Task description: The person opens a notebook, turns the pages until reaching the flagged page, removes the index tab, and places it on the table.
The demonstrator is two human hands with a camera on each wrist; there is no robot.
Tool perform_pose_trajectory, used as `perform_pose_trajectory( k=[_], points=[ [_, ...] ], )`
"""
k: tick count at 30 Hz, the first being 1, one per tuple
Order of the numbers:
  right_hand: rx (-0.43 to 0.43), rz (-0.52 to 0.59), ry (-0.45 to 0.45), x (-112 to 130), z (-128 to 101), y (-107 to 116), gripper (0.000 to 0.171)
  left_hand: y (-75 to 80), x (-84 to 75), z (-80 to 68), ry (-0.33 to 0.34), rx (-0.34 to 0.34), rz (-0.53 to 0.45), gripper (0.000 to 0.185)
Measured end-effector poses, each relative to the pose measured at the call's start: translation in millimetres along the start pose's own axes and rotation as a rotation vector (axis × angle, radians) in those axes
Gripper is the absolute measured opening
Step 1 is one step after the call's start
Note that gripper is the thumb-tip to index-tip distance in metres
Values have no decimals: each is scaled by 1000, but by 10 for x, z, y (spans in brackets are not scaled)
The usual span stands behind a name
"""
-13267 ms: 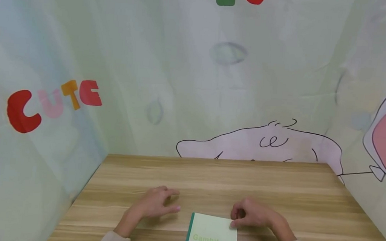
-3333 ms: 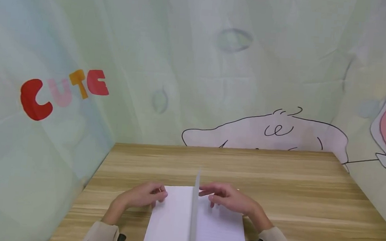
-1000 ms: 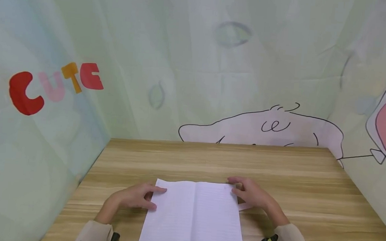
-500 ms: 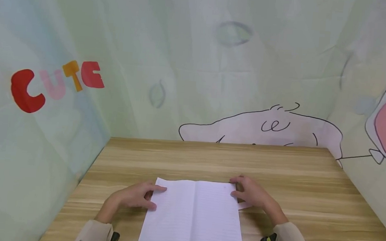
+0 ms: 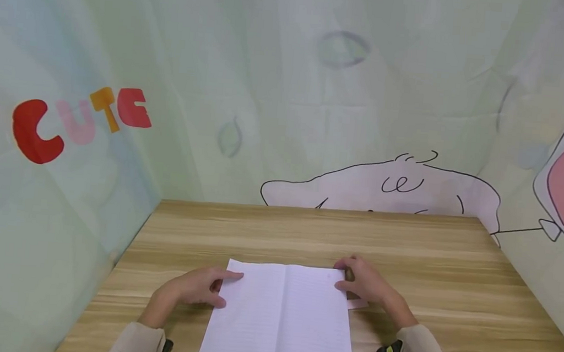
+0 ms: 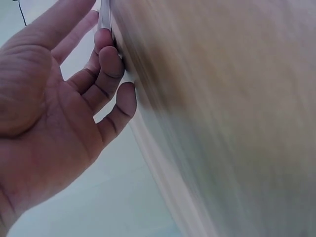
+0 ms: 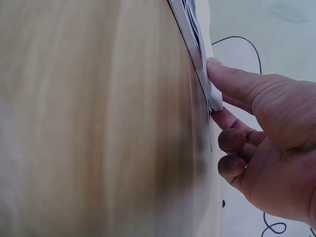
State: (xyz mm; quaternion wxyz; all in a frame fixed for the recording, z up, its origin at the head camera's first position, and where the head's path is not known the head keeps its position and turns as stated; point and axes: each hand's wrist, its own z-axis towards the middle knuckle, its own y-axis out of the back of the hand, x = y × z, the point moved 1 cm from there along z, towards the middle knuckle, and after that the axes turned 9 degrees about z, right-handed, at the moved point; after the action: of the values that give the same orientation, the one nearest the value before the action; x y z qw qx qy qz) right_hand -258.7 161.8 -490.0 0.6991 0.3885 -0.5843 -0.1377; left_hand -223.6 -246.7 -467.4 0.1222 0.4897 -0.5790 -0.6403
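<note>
While both hands frame it, an open notebook [image 5: 281, 317] lies flat on the wooden table [image 5: 443, 277], directly in front of the person, with blank lined pages facing up. Its spine runs straight away from the person, so the long axis points toward the far wall and the two pages spread left and right of that centre fold. The left hand [image 5: 198, 288] rests at the far left corner, fingers loosely spread, their tips against the page edge; the left wrist view shows the fingertips [image 6: 111, 57] touching that edge with nothing gripped. The right hand [image 5: 365, 282] sits at the far right corner, and the right wrist view shows its thumb and fingers [image 7: 232, 81] closed around the stacked page edges there. Each hand is equally near its own side, and the hands are well apart, the notebook's full width between them. A pink slip of paper [image 5: 357, 303] peeks out from beneath the right hand, just beside the notebook. Compared with about thirteen seconds ago, the notebook is no longer closed with its green cover showing; a few seconds ago one page stood upright mid-turn, and it now lies flat.
</note>
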Motion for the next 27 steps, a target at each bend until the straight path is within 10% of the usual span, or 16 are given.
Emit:
perform_pose_trajectory(
  k=[27],
  points=[
    [63, 98, 35, -33, 88, -4, 27, 3, 9, -25, 10, -8, -28, 62]
  ],
)
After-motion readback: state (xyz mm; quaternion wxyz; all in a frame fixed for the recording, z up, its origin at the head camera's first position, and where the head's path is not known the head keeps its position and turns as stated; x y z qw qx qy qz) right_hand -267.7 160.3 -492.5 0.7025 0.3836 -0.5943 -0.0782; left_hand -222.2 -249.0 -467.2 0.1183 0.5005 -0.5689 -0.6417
